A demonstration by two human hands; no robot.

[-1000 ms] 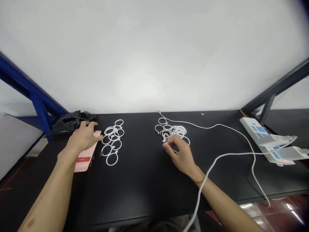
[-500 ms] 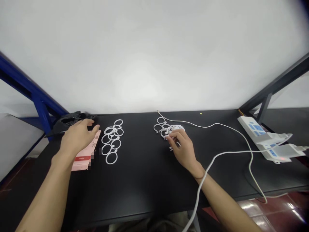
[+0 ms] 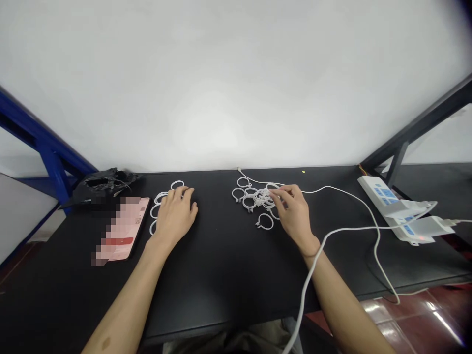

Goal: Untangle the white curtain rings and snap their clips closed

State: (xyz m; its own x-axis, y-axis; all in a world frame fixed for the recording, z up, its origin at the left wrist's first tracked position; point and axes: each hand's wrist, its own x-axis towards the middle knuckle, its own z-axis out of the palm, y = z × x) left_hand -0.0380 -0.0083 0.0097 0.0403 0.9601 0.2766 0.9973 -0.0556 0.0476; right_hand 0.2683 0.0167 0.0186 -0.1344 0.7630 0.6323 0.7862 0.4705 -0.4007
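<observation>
Your right hand bunches fingertips, white ring pile at nine o'clock, pinch unclear; left hand, thumb spread, covers rings; black table between, edge at six.

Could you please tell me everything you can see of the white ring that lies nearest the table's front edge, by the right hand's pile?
The white ring is thin, round and plastic-looking, with small clip-like ends on its left side. It appears to lie flat on the black table, in front of the ring pile and left of the right hand, whose fingers are clear of it. Whether it touches the ring just behind it is hard to tell.
</observation>
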